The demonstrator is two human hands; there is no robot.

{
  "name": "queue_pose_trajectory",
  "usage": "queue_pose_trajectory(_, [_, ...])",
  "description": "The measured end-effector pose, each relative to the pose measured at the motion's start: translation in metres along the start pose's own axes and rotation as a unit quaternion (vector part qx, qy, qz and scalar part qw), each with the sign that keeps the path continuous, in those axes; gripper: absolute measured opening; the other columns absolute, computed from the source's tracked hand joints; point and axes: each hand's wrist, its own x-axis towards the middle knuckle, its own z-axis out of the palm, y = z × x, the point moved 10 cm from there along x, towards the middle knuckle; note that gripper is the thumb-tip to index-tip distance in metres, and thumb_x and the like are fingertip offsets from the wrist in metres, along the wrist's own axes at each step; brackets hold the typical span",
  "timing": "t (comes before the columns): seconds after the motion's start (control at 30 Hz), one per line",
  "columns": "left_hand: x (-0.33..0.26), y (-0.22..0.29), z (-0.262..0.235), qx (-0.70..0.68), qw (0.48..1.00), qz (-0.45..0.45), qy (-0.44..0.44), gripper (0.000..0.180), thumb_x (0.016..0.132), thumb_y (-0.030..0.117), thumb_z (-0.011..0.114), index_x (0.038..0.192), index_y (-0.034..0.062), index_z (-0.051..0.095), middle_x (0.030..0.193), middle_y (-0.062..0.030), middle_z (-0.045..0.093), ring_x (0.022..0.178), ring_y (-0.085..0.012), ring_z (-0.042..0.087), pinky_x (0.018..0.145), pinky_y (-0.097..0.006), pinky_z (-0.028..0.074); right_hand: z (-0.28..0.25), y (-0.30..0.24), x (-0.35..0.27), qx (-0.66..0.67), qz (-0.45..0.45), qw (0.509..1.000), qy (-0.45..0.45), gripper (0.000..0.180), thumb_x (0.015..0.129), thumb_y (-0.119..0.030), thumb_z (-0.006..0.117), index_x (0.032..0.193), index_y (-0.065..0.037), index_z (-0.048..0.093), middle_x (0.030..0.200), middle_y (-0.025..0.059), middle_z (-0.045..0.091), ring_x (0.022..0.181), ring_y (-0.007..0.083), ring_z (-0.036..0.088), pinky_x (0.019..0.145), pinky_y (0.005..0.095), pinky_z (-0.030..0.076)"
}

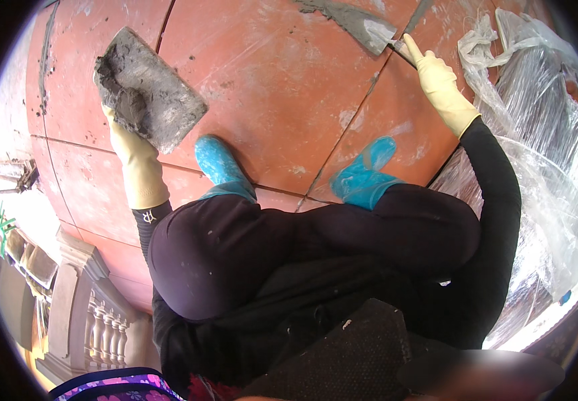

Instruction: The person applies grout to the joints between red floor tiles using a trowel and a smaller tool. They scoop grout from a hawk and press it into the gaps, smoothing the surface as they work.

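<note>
Your left hand [132, 144], in a cream rubber glove, is closed on a flat rectangular mortar board [152, 87]. The grip is from underneath, so the fingers are mostly hidden behind the board. The board is tilted and held above the red floor tiles [269, 87], at the upper left of the view. It carries a lump of wet grey mortar [118, 93], heaped on the edge nearest your hand; the rest of its face is only thinly smeared.

Your right hand [436, 80], same kind of glove, is closed around the handle of a small trowel [386, 33], with the index finger stretched along it. The blade is down at the tile joint at top right, touching a streak of grey mortar [349, 17] lying on the tile.

You're squatting, and both blue rubber boots [362, 177] stand flat on the tiles, between the two hands.

Crumpled clear plastic sheeting [543, 127] lies just right of your right arm, covering something I can't make out.

A stone balustrade [95, 314] sits at lower left, well apart from the work.
</note>
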Motion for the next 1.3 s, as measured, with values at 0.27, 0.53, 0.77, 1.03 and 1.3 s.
queue_pose_trajectory(0.27, [-0.006, 0.005, -0.009, 0.014, 0.999, 0.004, 0.052, 0.069, 0.101, 0.059, 0.045, 0.145, 0.0066, 0.050, 0.139, -0.0097, 0.057, 0.123, -0.0252, 0.055, 0.108, -0.040, 0.040, 0.029, 0.031, -0.011, 0.035, 0.029, 0.997, -0.055, 0.082, 0.095, -0.007, 0.050, 0.158, -0.042, 0.010, 0.126, 0.0187, 0.060, 0.109, 0.0404, 0.065, 0.090, 0.0546, 0.052])
queue_pose_trajectory(0.53, [-0.009, -0.003, 0.004, -0.006, 0.999, -0.015, 0.043, 0.068, 0.102, 0.056, 0.042, 0.149, 0.0071, 0.045, 0.146, -0.0102, 0.051, 0.132, -0.0267, 0.049, 0.115, -0.043, 0.035, 0.016, 0.034, -0.050, 0.437, -0.074, 0.895, 0.050, 0.064, 0.093, -0.026, 0.063, 0.152, -0.024, 0.040, 0.128, 0.0199, 0.065, 0.109, 0.0350, 0.067, 0.091, 0.0394, 0.053])
queue_pose_trajectory(0.77, [0.014, -0.014, -0.002, -0.031, 0.999, 0.004, -0.003, 0.070, 0.099, 0.062, 0.048, 0.146, 0.0104, 0.050, 0.140, -0.0080, 0.055, 0.125, -0.0248, 0.052, 0.109, -0.040, 0.040, -0.019, 0.022, -0.038, 0.420, -0.088, 0.899, 0.093, 0.063, 0.094, -0.035, 0.067, 0.149, -0.012, 0.046, 0.131, 0.0137, 0.066, 0.120, 0.0258, 0.064, 0.097, 0.0351, 0.049])
queue_pose_trajectory(1.03, [-0.014, -0.031, -0.032, -0.038, 0.995, -0.053, 0.070, 0.071, 0.098, 0.063, 0.049, 0.146, 0.0101, 0.050, 0.139, -0.0084, 0.055, 0.124, -0.0255, 0.053, 0.109, -0.041, 0.040, 0.030, 0.050, -0.080, 0.509, 0.021, 0.849, -0.140, 0.057, 0.093, -0.030, 0.069, 0.142, -0.008, 0.054, 0.124, 0.0092, 0.070, 0.105, 0.0149, 0.066, 0.089, 0.0289, 0.051])
queue_pose_trajectory(1.3, [-0.046, -0.037, -0.053, -0.030, 0.993, -0.077, 0.083, 0.070, 0.098, 0.061, 0.049, 0.146, 0.0099, 0.050, 0.140, -0.0087, 0.055, 0.125, -0.0258, 0.053, 0.109, -0.041, 0.040, 0.007, 0.052, -0.061, 0.450, -0.050, 0.886, -0.096, 0.056, 0.094, -0.035, 0.068, 0.140, -0.006, 0.055, 0.118, 0.0059, 0.072, 0.085, 0.0097, 0.063, 0.065, 0.0267, 0.051])
